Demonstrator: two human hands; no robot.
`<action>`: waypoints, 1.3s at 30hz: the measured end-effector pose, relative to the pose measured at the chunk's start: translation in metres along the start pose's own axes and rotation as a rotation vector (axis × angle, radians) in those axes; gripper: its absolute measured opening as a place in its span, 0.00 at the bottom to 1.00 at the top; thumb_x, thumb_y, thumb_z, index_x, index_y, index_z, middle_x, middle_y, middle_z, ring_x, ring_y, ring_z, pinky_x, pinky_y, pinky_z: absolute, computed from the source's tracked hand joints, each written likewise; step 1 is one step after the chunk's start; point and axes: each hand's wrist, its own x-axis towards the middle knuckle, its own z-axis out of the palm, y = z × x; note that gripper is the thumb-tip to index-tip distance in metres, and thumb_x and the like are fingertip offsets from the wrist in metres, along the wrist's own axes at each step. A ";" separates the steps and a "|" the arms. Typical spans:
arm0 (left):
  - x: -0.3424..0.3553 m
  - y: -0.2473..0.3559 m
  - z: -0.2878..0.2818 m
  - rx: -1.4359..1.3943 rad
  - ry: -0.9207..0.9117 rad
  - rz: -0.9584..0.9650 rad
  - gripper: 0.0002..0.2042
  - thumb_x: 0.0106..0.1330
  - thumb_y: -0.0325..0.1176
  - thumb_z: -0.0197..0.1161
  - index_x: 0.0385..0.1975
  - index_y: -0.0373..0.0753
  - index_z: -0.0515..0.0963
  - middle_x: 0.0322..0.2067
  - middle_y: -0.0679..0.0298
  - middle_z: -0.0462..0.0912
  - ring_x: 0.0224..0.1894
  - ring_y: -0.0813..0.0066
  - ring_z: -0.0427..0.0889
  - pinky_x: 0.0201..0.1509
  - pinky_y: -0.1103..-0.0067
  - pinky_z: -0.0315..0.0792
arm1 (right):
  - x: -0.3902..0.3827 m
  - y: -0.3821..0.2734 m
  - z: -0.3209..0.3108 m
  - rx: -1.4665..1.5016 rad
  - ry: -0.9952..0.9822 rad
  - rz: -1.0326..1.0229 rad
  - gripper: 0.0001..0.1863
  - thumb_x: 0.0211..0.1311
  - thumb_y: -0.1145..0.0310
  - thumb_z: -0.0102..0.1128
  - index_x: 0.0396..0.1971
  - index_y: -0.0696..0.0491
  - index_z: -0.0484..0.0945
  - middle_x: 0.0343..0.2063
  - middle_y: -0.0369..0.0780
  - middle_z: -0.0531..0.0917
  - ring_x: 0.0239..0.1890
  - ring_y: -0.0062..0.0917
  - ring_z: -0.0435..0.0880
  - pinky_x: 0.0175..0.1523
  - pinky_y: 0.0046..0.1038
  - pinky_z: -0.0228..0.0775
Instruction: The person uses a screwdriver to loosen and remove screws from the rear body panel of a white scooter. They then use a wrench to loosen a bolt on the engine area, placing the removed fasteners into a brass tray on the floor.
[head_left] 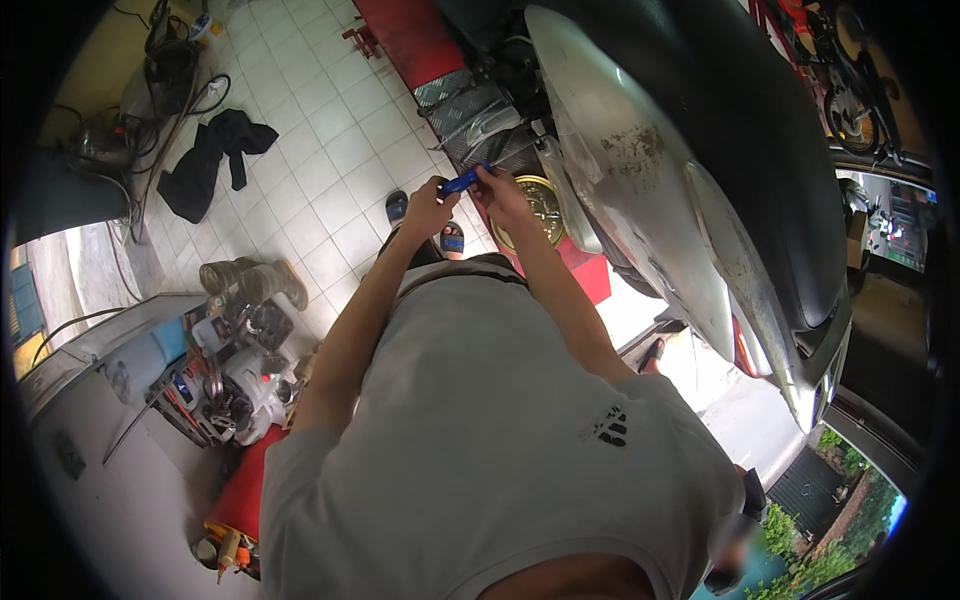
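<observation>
**Small blue tool held at both ends**

The blue tool (460,182) is a short, slim, bright blue bar, seen at about twelve o'clock from the picture's centre. It lies nearly level, tilted a little, its eight-o'clock end lower and its two-o'clock end higher. The lower end sits in the left hand (428,208); the upper end is pinched by the right hand (500,195). Only the middle stretch shows between the two grips. Its exact kind cannot be told.
</observation>
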 end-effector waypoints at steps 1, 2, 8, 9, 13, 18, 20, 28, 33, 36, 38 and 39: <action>0.000 -0.003 0.002 0.004 0.040 0.021 0.17 0.62 0.34 0.59 0.46 0.29 0.71 0.31 0.53 0.82 0.25 0.71 0.83 0.29 0.76 0.73 | -0.001 -0.001 0.003 0.007 0.017 0.002 0.07 0.64 0.69 0.56 0.37 0.56 0.73 0.27 0.35 0.77 0.28 0.19 0.75 0.34 0.21 0.68; 0.000 -0.005 0.005 0.008 0.079 0.041 0.16 0.62 0.33 0.58 0.45 0.29 0.71 0.30 0.54 0.82 0.24 0.71 0.83 0.29 0.76 0.73 | 0.000 -0.003 0.006 -0.003 0.012 0.002 0.07 0.64 0.69 0.56 0.37 0.56 0.73 0.27 0.35 0.77 0.28 0.19 0.75 0.34 0.21 0.68; 0.003 -0.013 0.013 0.089 0.118 0.067 0.11 0.63 0.34 0.56 0.37 0.31 0.74 0.24 0.55 0.82 0.25 0.66 0.83 0.31 0.73 0.74 | 0.001 -0.002 -0.005 -0.055 0.041 0.015 0.08 0.65 0.68 0.56 0.36 0.58 0.73 0.26 0.36 0.78 0.27 0.20 0.77 0.34 0.21 0.69; 0.002 -0.013 0.013 0.076 0.115 0.074 0.11 0.64 0.35 0.55 0.37 0.31 0.74 0.24 0.55 0.82 0.25 0.65 0.83 0.31 0.73 0.74 | 0.000 -0.003 -0.003 -0.055 0.059 0.023 0.08 0.65 0.68 0.56 0.36 0.58 0.73 0.26 0.37 0.78 0.27 0.20 0.77 0.34 0.21 0.69; 0.002 -0.006 0.015 0.010 0.109 -0.003 0.12 0.65 0.35 0.53 0.31 0.30 0.74 0.19 0.53 0.80 0.21 0.62 0.82 0.28 0.70 0.74 | -0.006 -0.011 0.004 -0.057 0.097 0.042 0.08 0.66 0.70 0.54 0.38 0.59 0.72 0.27 0.38 0.77 0.27 0.22 0.77 0.35 0.22 0.70; 0.017 -0.021 0.023 -0.140 0.042 -0.180 0.17 0.68 0.39 0.50 0.29 0.29 0.74 0.18 0.52 0.79 0.19 0.63 0.82 0.25 0.70 0.73 | -0.002 -0.009 -0.006 -0.025 0.034 0.037 0.06 0.65 0.73 0.52 0.38 0.60 0.70 0.30 0.40 0.77 0.30 0.23 0.77 0.38 0.24 0.71; 0.025 -0.030 0.023 -0.275 0.003 -0.256 0.20 0.70 0.44 0.46 0.27 0.32 0.74 0.13 0.62 0.72 0.13 0.71 0.73 0.20 0.76 0.67 | 0.000 -0.010 -0.008 -0.061 0.029 0.047 0.06 0.65 0.75 0.51 0.39 0.61 0.70 0.31 0.40 0.77 0.31 0.23 0.77 0.40 0.23 0.72; 0.014 -0.004 -0.005 -0.624 -0.169 -0.529 0.21 0.70 0.48 0.47 0.29 0.34 0.73 0.15 0.66 0.70 0.16 0.78 0.70 0.20 0.79 0.64 | 0.006 -0.009 -0.005 -0.243 0.159 0.051 0.06 0.66 0.74 0.51 0.39 0.59 0.70 0.29 0.37 0.77 0.29 0.18 0.76 0.35 0.18 0.71; 0.012 -0.040 0.014 -0.171 0.130 0.032 0.20 0.68 0.47 0.51 0.33 0.32 0.74 0.24 0.56 0.79 0.26 0.69 0.81 0.29 0.74 0.73 | 0.012 -0.009 -0.002 -0.222 0.164 0.019 0.06 0.65 0.72 0.55 0.34 0.60 0.74 0.26 0.38 0.79 0.26 0.19 0.77 0.33 0.20 0.69; 0.020 -0.043 0.013 -0.070 0.125 0.095 0.21 0.68 0.47 0.50 0.30 0.31 0.75 0.20 0.56 0.78 0.23 0.68 0.80 0.26 0.73 0.72 | 0.011 -0.009 0.000 -0.213 0.176 0.011 0.07 0.65 0.70 0.55 0.33 0.59 0.74 0.26 0.37 0.79 0.26 0.19 0.77 0.31 0.20 0.68; 0.025 -0.044 0.012 -0.161 0.044 -0.051 0.23 0.69 0.48 0.48 0.28 0.30 0.74 0.18 0.58 0.76 0.19 0.70 0.77 0.23 0.74 0.70 | 0.009 -0.010 0.001 -0.194 0.157 0.031 0.07 0.65 0.70 0.56 0.33 0.58 0.74 0.25 0.37 0.79 0.26 0.19 0.76 0.30 0.20 0.68; 0.026 -0.037 0.009 -0.289 -0.022 -0.202 0.24 0.70 0.49 0.46 0.26 0.31 0.74 0.16 0.60 0.74 0.17 0.71 0.75 0.21 0.74 0.68 | 0.007 -0.011 0.002 -0.174 0.140 0.050 0.07 0.65 0.69 0.56 0.33 0.58 0.74 0.25 0.37 0.79 0.25 0.19 0.76 0.29 0.20 0.68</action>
